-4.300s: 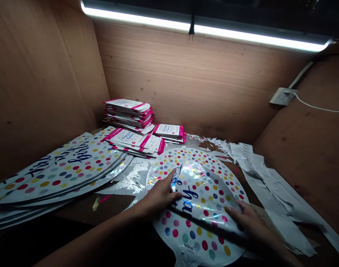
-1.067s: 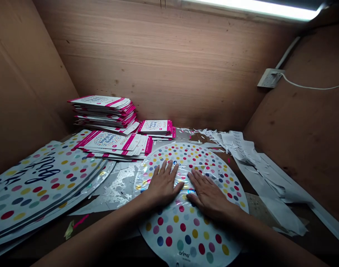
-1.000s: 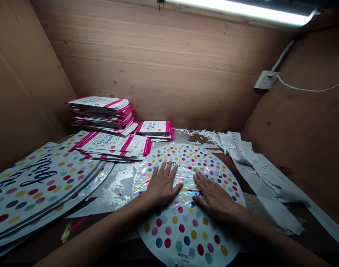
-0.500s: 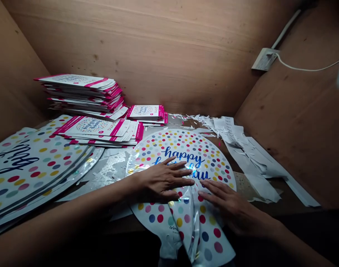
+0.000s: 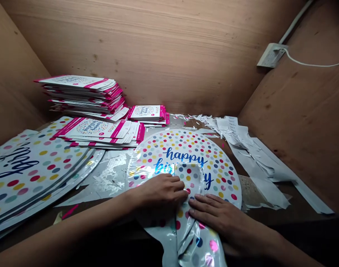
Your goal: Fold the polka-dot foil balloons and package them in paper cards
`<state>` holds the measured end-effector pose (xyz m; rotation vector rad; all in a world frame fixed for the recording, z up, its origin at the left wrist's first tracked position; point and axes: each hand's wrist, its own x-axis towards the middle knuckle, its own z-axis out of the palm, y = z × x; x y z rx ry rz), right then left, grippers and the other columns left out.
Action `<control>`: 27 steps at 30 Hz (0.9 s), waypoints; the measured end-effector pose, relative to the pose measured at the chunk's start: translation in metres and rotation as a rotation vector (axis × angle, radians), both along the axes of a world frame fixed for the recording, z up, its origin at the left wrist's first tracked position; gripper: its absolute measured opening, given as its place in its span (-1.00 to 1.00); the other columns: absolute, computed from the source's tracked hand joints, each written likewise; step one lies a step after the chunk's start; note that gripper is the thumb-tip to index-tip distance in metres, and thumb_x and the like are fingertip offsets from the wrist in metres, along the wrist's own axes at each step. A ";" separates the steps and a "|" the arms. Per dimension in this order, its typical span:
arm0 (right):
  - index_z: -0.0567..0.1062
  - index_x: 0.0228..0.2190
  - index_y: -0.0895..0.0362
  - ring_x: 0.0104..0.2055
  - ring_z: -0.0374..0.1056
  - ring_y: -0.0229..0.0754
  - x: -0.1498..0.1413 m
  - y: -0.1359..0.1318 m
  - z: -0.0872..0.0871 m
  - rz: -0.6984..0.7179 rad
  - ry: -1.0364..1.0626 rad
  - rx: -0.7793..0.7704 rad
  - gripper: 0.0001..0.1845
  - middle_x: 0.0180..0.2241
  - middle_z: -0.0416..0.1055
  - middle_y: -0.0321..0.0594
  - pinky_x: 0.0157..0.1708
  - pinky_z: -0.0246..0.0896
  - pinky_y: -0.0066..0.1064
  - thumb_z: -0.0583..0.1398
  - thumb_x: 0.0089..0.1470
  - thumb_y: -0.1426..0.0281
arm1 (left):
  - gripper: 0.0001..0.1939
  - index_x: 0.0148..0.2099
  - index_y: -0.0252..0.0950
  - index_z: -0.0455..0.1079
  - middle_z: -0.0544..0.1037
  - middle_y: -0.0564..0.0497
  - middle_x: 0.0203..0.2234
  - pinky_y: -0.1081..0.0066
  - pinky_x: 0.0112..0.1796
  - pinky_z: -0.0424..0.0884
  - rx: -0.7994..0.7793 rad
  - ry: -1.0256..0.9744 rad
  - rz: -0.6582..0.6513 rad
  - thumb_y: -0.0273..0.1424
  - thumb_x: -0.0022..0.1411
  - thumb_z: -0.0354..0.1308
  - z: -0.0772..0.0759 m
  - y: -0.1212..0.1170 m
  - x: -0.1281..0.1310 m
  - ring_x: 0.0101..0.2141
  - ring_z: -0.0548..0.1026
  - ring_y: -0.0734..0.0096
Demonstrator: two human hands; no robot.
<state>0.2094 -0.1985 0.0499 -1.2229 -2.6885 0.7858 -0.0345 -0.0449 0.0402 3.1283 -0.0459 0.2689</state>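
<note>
A round foil balloon (image 5: 163, 142) with coloured dots and blue "happy birthday" lettering lies flat in front of me. A folded flap (image 5: 188, 171) of a dotted balloon lies over its middle, covering part of the lettering. My left hand (image 5: 165, 191) is closed, its curled fingers gripping the flap's left edge. To its right my right hand (image 5: 222, 218) lies flat with fingers stretched, pressing on the dotted foil. Below both hands the lower part of the foil hangs towards me in creases over the near table edge.
More flat dotted balloons (image 5: 46, 167) are stacked at left. Behind them stand a tall pile of pink-and-white printed packs (image 5: 80, 100) and two lower piles (image 5: 102, 129). Paper strips (image 5: 258, 163) and shreds lie at right. A white socket (image 5: 272, 55) with a cable hangs on the wooden wall.
The flap has been folded up over the lettering. My left hand went from spread fingers to a closed grip on it. My right hand moved slightly down and left onto the foil.
</note>
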 end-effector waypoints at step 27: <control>0.45 0.16 -0.04 0.28 0.25 0.01 0.026 0.049 -0.038 -0.114 0.200 0.187 -0.53 0.19 0.40 -0.18 0.21 0.24 -0.06 0.14 0.24 0.42 | -0.79 -0.04 -0.18 0.47 0.58 -0.05 -0.16 0.35 -0.06 0.34 -0.249 -0.113 0.199 -0.32 0.42 0.03 -0.018 0.003 -0.005 -0.14 0.52 0.33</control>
